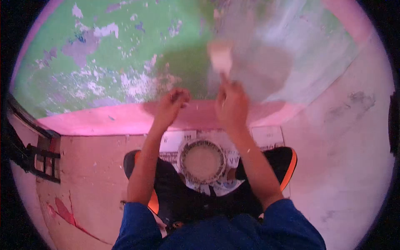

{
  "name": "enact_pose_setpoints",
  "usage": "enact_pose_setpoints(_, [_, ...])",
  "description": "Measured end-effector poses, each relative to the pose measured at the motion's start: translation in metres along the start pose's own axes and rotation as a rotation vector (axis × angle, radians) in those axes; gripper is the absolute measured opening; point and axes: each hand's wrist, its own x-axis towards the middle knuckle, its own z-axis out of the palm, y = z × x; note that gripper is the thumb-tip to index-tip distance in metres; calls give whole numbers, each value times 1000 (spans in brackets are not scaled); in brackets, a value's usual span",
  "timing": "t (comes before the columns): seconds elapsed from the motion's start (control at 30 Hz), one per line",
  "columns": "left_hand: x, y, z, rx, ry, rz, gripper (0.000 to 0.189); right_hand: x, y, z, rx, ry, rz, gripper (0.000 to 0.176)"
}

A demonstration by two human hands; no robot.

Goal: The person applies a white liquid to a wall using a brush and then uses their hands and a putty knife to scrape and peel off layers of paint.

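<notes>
My right hand [233,105] is closed round the handle of a wide paintbrush [221,58]. The brush head is pale and blurred, raised against the wall [183,62]. Green paint on that wall is flaking in patches to the left, while a greyish-white coat covers the area on the right. My left hand [173,104] hovers near the pink strip at the wall's foot, its fingers curled in; whether anything is inside them is hidden. Between my legs stands a round bucket [203,161] with greyish-white contents and a smeared rim.
Printed paper sheets [266,135] lie on the floor under the bucket and my shoes [287,164]. At the far left is a dark slatted object [45,163]. Red stains [64,210] mark the floor at lower left. A pale surface [341,166] extends along the right.
</notes>
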Motion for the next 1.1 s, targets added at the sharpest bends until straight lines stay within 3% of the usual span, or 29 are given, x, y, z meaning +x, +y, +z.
enact_pose_setpoints(0.1, [-6,-11,-5,13,0,-36,22,-105,68,46,-60,-455,126,31])
enact_pose_setpoints(0.13, [-6,-17,-7,102,-20,-20,22,-128,81,45,-57,-494,144,31])
enact_pose_setpoints(0.2, [-9,-24,-10,185,-35,-36,22,-162,105,40,62,-762,280,26])
enact_pose_setpoints(0.23, [-14,-26,-9,464,-166,-16,28,-174,117,45,65,-801,294,26])
enact_pose_setpoints(0.27, [-18,-32,-8,737,-310,7,34,-181,128,54,-73,-903,141,24])
enact_pose_setpoints(0.3, [-22,-42,-9,729,-317,-33,34,-189,135,65,-203,-999,-18,22])
enact_pose_setpoints(0.37, [-27,-61,-9,1251,-618,-54,43,-204,140,89,-174,-1053,12,22])
enact_pose_setpoints(0.43, [-24,-71,-5,1254,-737,-173,51,-215,134,105,-152,-1084,32,23])
enact_pose_setpoints(0.5, [-23,-71,1,1152,-673,-8,52,-219,124,117,-278,-1285,25,25])
enact_pose_setpoints(0.73, [-24,-73,2,1075,-676,13,51,-261,131,132,-275,-1186,-143,18])
enact_pose_setpoints(0.83, [-23,-64,3,1144,-683,-46,49,-239,127,113,-305,-1246,-31,19])
enact_pose_setpoints(0.9, [-24,-66,4,1134,-640,-19,47,-222,123,98,-291,-1240,170,26])
enact_pose_setpoints(1.03, [-21,-68,7,1065,-658,-11,46,-231,118,75,-374,-1240,183,33])
enact_pose_setpoints(1.1, [-20,-73,9,1057,-670,12,45,-240,117,74,-448,-1410,401,41])
